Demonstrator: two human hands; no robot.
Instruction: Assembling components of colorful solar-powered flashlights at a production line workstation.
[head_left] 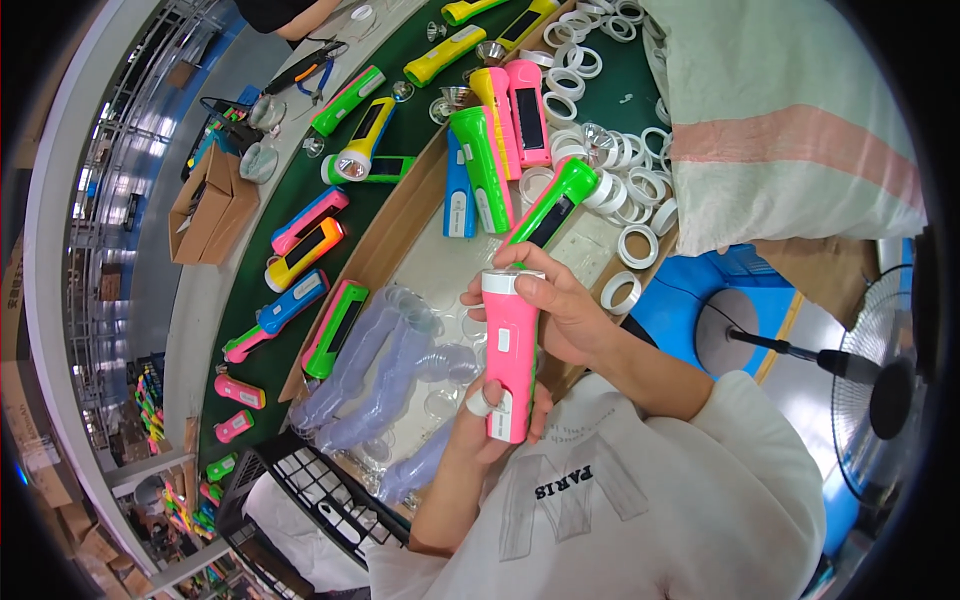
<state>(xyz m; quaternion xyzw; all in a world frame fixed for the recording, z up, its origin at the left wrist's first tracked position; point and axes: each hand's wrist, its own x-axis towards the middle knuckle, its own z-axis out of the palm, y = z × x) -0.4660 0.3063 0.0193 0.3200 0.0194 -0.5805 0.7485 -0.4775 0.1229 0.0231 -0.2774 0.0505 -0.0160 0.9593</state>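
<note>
Several flashlights [303,255] are laid along the green belt [265,365] at the left, where one could be rolled into another by a knock. Stacked clear lenses [365,350] are lined up loosely and might be toppled by a sleeve. The lower end of a pink flashlight [512,345] is gripped by the left hand [480,425], while its pale head is pinched by the right hand [565,310]. Whether the rim is seated straight cannot be told behind the fingers; if tilted, it could be jammed by twisting. White rings [637,246], heaped rightward, could be scattered by an elbow.
</note>
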